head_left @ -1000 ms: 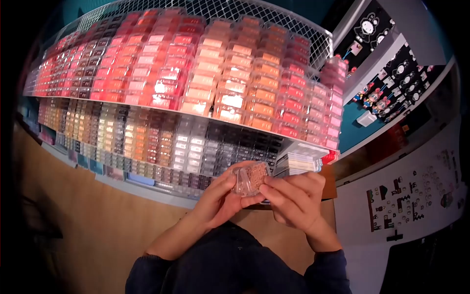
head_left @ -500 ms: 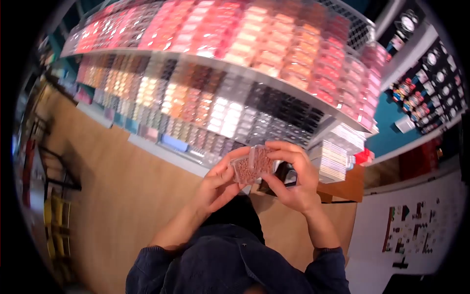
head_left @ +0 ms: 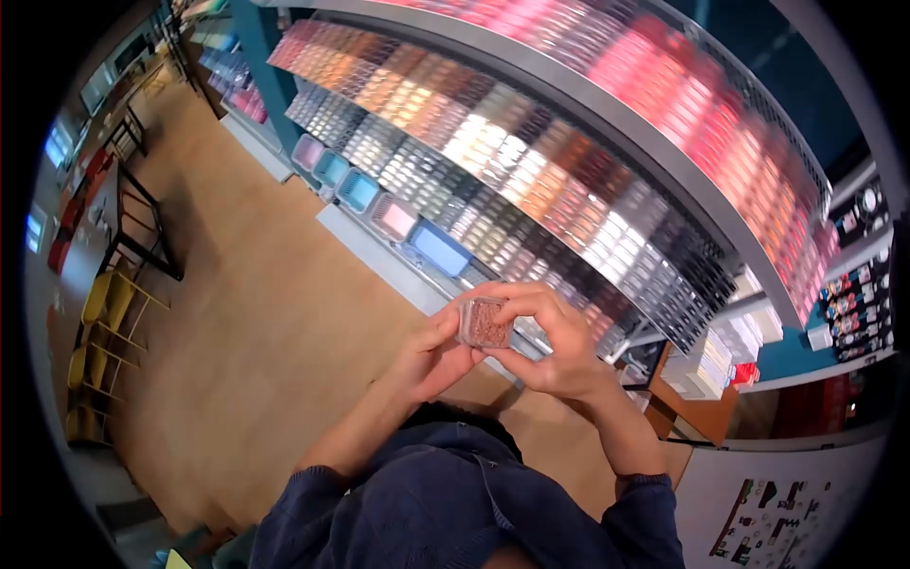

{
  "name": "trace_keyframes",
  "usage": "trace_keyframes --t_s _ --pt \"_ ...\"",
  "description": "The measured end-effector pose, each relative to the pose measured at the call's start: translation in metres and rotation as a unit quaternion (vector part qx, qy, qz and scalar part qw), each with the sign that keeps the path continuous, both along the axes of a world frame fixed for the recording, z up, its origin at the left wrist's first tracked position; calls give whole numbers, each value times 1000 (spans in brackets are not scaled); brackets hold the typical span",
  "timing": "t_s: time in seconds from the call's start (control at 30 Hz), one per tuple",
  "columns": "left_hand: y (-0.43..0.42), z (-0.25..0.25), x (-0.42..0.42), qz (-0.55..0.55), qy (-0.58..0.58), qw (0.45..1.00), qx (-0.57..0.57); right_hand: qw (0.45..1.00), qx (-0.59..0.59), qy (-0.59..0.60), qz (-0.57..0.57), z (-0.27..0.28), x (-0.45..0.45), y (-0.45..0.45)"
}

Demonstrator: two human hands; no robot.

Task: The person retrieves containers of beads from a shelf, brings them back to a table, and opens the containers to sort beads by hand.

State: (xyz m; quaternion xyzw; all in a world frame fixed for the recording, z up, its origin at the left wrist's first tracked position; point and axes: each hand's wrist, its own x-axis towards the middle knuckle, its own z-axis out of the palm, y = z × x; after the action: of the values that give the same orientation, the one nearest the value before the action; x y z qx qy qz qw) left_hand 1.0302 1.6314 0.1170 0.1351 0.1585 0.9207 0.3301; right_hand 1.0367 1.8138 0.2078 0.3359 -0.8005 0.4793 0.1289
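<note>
A small clear plastic box [head_left: 485, 323] full of tiny reddish-pink beads is held up between both hands in front of my body. My left hand [head_left: 437, 353] grips its left side, with the thumb at the near left edge and fingers underneath. My right hand [head_left: 559, 346] closes on the right side, forefinger bent over the top and thumb at the lower right corner. Whether a second box lies beneath this one cannot be made out.
Tilted shelves of small colour-sorted boxes [head_left: 531, 161] rise ahead. Pastel baskets [head_left: 441, 248] line the lower ledge. White boxes [head_left: 701, 365] stand on a wooden surface [head_left: 678, 403] at right. Yellow chairs [head_left: 104, 318] and a long table [head_left: 104, 213] are at left.
Two bead-filled halves or boxes showed side by side earlier; now a single box face shows. My hands stay closed around it. The view has swung left, bringing more floor and baskets into sight.
</note>
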Motion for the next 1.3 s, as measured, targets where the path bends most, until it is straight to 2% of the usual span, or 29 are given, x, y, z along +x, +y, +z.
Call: trace_keyframes --t_s 0.03,0.1,0.17,0.27,0.37,0.53,0.6,0.73,0.9,0.97,1.03,1.1,1.17,1.3 --pt "-22 -2 -5 8 -17 1000 -3 1000 5 2 9 -2 -10 -24" --pt "-72 -8 -15 31 -40 999 2 990 -60 -130 7 -10 -32 -72" --pt "-127 -11 -24 65 -60 996 -23 969 -171 -175 32 -26 -64 -118" --pt "-212 -18 -38 134 -41 990 -5 971 -137 -180 74 -34 -105 -196" --pt "-289 -25 -50 179 -56 982 20 967 -176 -174 64 -40 -141 -270" --pt "-394 -30 -81 294 -65 954 0 968 -107 -162 157 -53 -208 -389" --pt "-433 -33 -98 337 -71 939 3 959 -113 -186 181 -55 -240 -440" --pt "-518 -46 -146 389 -105 914 49 958 -44 -140 248 -67 -314 -547" --pt "-623 -44 -218 461 -192 865 51 934 -67 -164 311 -80 -412 -699" --pt "-667 -40 -240 506 -205 838 -7 918 -64 -176 350 -80 -443 -760" --pt "-712 -34 -255 533 -211 819 -18 905 -77 -205 364 -79 -471 -825" --pt "-755 -37 -268 568 -212 795 -17 899 14 -173 403 -76 -496 -885" --pt "-801 -37 -282 588 -215 780 -26 885 19 -154 439 -72 -513 -946" --pt "-897 -51 -322 598 -239 763 -56 899 -2 -69 432 -74 -558 -1060"
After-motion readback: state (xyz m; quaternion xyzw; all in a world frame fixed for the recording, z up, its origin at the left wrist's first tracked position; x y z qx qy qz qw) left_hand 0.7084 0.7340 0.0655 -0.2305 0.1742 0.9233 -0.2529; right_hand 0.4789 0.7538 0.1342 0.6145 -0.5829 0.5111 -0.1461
